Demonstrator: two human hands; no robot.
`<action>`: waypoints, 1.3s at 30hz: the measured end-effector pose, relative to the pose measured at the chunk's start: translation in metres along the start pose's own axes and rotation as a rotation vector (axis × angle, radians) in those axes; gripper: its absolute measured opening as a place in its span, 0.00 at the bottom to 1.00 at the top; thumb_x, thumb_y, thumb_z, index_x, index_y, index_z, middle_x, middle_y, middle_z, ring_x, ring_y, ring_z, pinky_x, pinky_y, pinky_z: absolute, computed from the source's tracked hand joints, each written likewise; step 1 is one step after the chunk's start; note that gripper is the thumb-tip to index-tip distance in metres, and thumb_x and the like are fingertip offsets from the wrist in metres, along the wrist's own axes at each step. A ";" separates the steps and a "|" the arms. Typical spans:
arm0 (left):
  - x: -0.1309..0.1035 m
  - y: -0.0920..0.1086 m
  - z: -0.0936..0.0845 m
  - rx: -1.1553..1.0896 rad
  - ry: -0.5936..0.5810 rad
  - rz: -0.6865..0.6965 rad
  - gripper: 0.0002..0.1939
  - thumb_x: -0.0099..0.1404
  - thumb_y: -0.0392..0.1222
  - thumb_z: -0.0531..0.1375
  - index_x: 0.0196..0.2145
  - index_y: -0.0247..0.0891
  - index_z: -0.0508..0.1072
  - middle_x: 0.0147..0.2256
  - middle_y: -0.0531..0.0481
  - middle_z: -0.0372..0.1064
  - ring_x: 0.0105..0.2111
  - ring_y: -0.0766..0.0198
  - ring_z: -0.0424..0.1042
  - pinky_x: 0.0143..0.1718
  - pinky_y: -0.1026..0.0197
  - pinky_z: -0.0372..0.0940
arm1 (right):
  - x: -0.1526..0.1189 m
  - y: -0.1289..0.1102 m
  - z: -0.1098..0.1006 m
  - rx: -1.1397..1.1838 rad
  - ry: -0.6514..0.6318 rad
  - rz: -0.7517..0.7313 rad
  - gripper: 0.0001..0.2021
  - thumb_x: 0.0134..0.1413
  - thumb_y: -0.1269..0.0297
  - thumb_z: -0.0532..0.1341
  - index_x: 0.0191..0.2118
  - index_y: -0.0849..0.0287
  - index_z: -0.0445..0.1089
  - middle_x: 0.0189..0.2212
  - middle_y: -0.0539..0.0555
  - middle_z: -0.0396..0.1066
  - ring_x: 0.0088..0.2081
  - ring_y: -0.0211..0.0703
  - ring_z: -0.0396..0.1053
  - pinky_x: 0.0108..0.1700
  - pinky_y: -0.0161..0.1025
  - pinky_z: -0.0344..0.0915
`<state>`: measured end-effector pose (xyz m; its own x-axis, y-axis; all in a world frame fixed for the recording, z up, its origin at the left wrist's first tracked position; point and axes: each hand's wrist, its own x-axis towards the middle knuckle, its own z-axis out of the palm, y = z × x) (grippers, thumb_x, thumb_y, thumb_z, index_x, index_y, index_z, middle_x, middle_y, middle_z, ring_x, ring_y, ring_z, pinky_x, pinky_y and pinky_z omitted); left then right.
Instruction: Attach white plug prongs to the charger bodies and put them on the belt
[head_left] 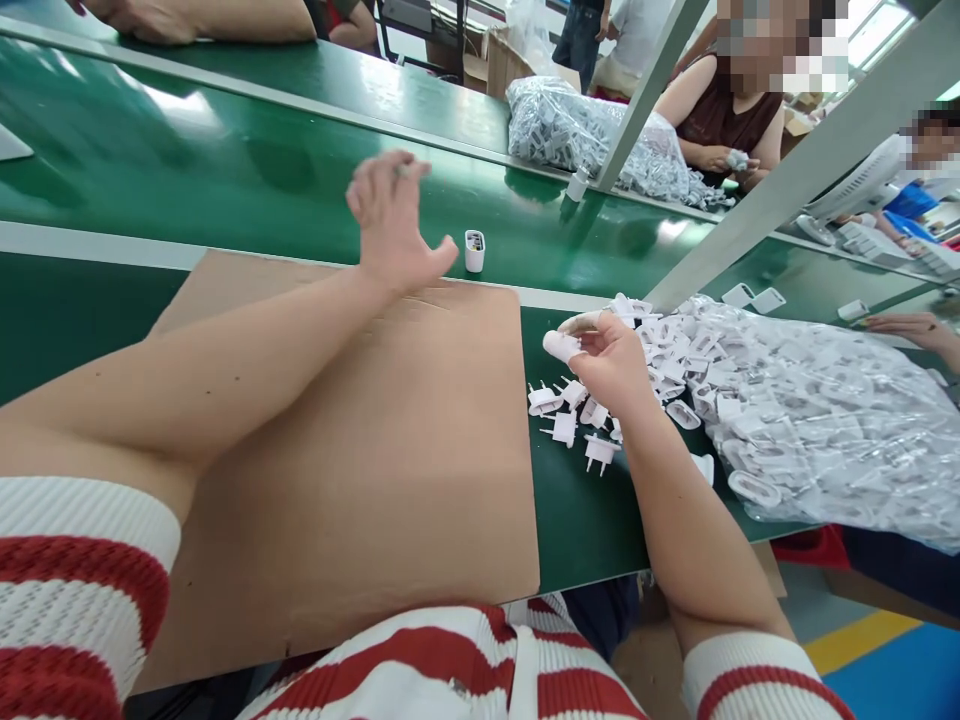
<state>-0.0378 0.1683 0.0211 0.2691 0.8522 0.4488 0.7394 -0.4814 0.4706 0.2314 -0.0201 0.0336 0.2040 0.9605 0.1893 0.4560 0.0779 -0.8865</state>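
Over the green belt (247, 170) in the head view, L hand (401, 225) is empty w/ fingers spread wide, thumb out to the R; can't tell if it touches the surface. White charger shell (474, 251) stands upright on belt just beside that thumb, open end up, small bits visible inside. L forearm passes above brown cardboard sheet (390, 480) on the green table (585, 540).

R hand (613, 358) is R of the cardboard, by loose white plug parts (600, 452), several w/ pins showing. Its fingers are bent, thumb & index close tog.; white bit (561, 346) at the tips could be finger cover or held part, so can't tell if it grips anything. Farther R, next to the loose parts: big clear plastic bag (862, 430) full of white pcs.

Beyond the belt, 2nd bag of white pcs (559, 125) sits nr a grey post, w/ co-worker in dark sleeveless top (694, 120) behind, holding small pale item (738, 160). Another person's hand (911, 325) at R edge is nr a white pc (853, 310). Co-worker's forearm (247, 20) rests top L.
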 end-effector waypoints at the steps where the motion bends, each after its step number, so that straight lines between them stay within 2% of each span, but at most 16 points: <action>1: 0.000 0.004 0.008 -0.008 -0.036 0.042 0.57 0.62 0.81 0.58 0.72 0.37 0.50 0.67 0.53 0.49 0.62 0.57 0.40 0.64 0.53 0.37 | 0.000 -0.003 0.001 0.108 -0.011 0.074 0.14 0.44 0.57 0.75 0.35 0.55 0.76 0.37 0.51 0.74 0.37 0.41 0.72 0.41 0.42 0.72; 3: 0.004 0.007 0.025 -0.019 -0.135 -0.041 0.58 0.56 0.84 0.60 0.67 0.33 0.61 0.59 0.48 0.62 0.59 0.54 0.47 0.61 0.51 0.42 | 0.000 -0.010 0.001 0.261 -0.051 0.218 0.19 0.41 0.51 0.77 0.35 0.55 0.76 0.34 0.50 0.76 0.35 0.40 0.72 0.34 0.37 0.68; 4: 0.008 0.008 0.033 -0.016 -0.163 -0.119 0.55 0.56 0.83 0.61 0.62 0.33 0.67 0.53 0.47 0.67 0.56 0.53 0.51 0.59 0.50 0.44 | -0.001 -0.013 0.001 0.312 -0.073 0.275 0.20 0.39 0.50 0.78 0.35 0.55 0.76 0.32 0.50 0.76 0.34 0.40 0.72 0.31 0.35 0.65; 6: 0.014 0.010 0.040 -0.014 -0.203 -0.199 0.41 0.62 0.77 0.61 0.52 0.34 0.74 0.43 0.48 0.71 0.49 0.54 0.57 0.54 0.50 0.47 | -0.003 -0.019 0.001 0.387 -0.123 0.354 0.22 0.37 0.49 0.79 0.36 0.55 0.77 0.32 0.51 0.78 0.33 0.39 0.74 0.27 0.32 0.61; 8: 0.009 0.019 0.034 -0.039 -0.217 -0.142 0.33 0.69 0.69 0.58 0.52 0.34 0.75 0.41 0.50 0.72 0.46 0.57 0.59 0.53 0.51 0.48 | -0.005 -0.021 0.000 0.446 -0.168 0.393 0.23 0.35 0.48 0.80 0.36 0.55 0.77 0.33 0.51 0.79 0.34 0.40 0.76 0.28 0.32 0.65; 10: -0.011 0.034 0.020 -0.089 -0.236 -0.024 0.29 0.73 0.61 0.56 0.56 0.34 0.75 0.44 0.50 0.74 0.47 0.58 0.61 0.54 0.51 0.51 | -0.006 -0.022 -0.001 0.504 -0.210 0.387 0.23 0.36 0.49 0.81 0.37 0.55 0.79 0.35 0.51 0.80 0.37 0.40 0.78 0.34 0.34 0.72; 13: -0.064 0.058 -0.004 -0.212 -0.325 0.115 0.25 0.73 0.54 0.58 0.58 0.35 0.76 0.52 0.47 0.77 0.49 0.54 0.69 0.54 0.51 0.58 | -0.007 -0.022 -0.001 0.514 -0.203 0.272 0.20 0.39 0.53 0.80 0.39 0.54 0.81 0.37 0.50 0.80 0.39 0.40 0.77 0.46 0.40 0.76; 14: -0.083 0.064 -0.010 -0.255 -0.378 0.166 0.25 0.73 0.54 0.58 0.60 0.36 0.75 0.55 0.46 0.76 0.51 0.52 0.70 0.56 0.50 0.60 | -0.008 -0.023 -0.001 0.473 -0.175 0.223 0.19 0.41 0.55 0.80 0.40 0.54 0.81 0.36 0.50 0.80 0.39 0.39 0.76 0.47 0.41 0.76; 16: -0.116 0.072 -0.018 -0.275 -0.436 0.209 0.23 0.73 0.53 0.58 0.60 0.39 0.74 0.55 0.45 0.77 0.53 0.49 0.73 0.59 0.48 0.59 | -0.011 -0.025 0.001 0.369 -0.135 0.153 0.17 0.43 0.55 0.78 0.40 0.54 0.81 0.35 0.49 0.79 0.37 0.40 0.75 0.44 0.42 0.76; 19: -0.141 0.073 -0.018 -0.304 -0.507 0.228 0.20 0.73 0.52 0.58 0.58 0.42 0.74 0.50 0.45 0.79 0.51 0.49 0.74 0.59 0.47 0.59 | -0.014 -0.028 0.007 0.348 -0.191 0.107 0.18 0.46 0.53 0.77 0.42 0.53 0.78 0.39 0.50 0.79 0.38 0.41 0.76 0.43 0.43 0.77; 23: -0.138 0.067 -0.010 -0.430 -0.507 0.226 0.23 0.68 0.58 0.65 0.54 0.41 0.76 0.49 0.44 0.78 0.50 0.49 0.73 0.55 0.51 0.64 | -0.018 -0.025 0.017 0.334 -0.319 -0.011 0.15 0.52 0.51 0.74 0.38 0.53 0.73 0.40 0.52 0.78 0.43 0.44 0.77 0.50 0.47 0.78; 26: -0.132 0.065 -0.007 -0.489 -0.492 0.245 0.20 0.70 0.58 0.64 0.47 0.40 0.79 0.45 0.44 0.78 0.46 0.51 0.74 0.52 0.51 0.65 | -0.022 -0.024 0.020 0.100 -0.233 -0.189 0.09 0.59 0.57 0.69 0.43 0.53 0.73 0.44 0.54 0.77 0.44 0.44 0.76 0.50 0.46 0.77; 29: -0.133 0.064 -0.007 -0.534 -0.484 0.270 0.18 0.70 0.55 0.65 0.48 0.40 0.80 0.46 0.44 0.78 0.46 0.53 0.74 0.52 0.52 0.65 | -0.029 -0.029 0.021 -0.130 -0.102 -0.339 0.15 0.62 0.63 0.68 0.53 0.52 0.72 0.50 0.55 0.75 0.42 0.41 0.75 0.46 0.43 0.76; 33: -0.134 0.062 -0.007 -0.552 -0.497 0.293 0.16 0.69 0.54 0.66 0.46 0.41 0.81 0.44 0.45 0.78 0.44 0.54 0.73 0.52 0.53 0.65 | -0.038 -0.035 0.025 -0.323 -0.186 -0.499 0.08 0.66 0.66 0.66 0.49 0.51 0.75 0.43 0.53 0.80 0.41 0.43 0.76 0.43 0.41 0.74; 35: -0.134 0.061 -0.006 -0.552 -0.497 0.292 0.15 0.70 0.55 0.65 0.43 0.41 0.82 0.42 0.46 0.78 0.43 0.55 0.73 0.51 0.54 0.64 | -0.040 -0.035 0.029 -0.411 -0.218 -0.539 0.09 0.67 0.67 0.65 0.51 0.51 0.77 0.43 0.54 0.81 0.43 0.45 0.77 0.45 0.43 0.75; 39: -0.133 0.062 -0.005 -0.552 -0.494 0.281 0.15 0.71 0.55 0.64 0.42 0.42 0.81 0.40 0.46 0.77 0.42 0.55 0.72 0.51 0.54 0.64 | -0.040 -0.033 0.032 -0.423 -0.172 -0.506 0.15 0.68 0.65 0.63 0.58 0.48 0.76 0.46 0.54 0.83 0.43 0.47 0.79 0.48 0.46 0.77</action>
<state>-0.0310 0.0244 -0.0059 0.7388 0.6139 0.2779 0.2252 -0.6137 0.7568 0.1803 -0.0526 0.0413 -0.2485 0.8651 0.4358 0.7658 0.4509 -0.4584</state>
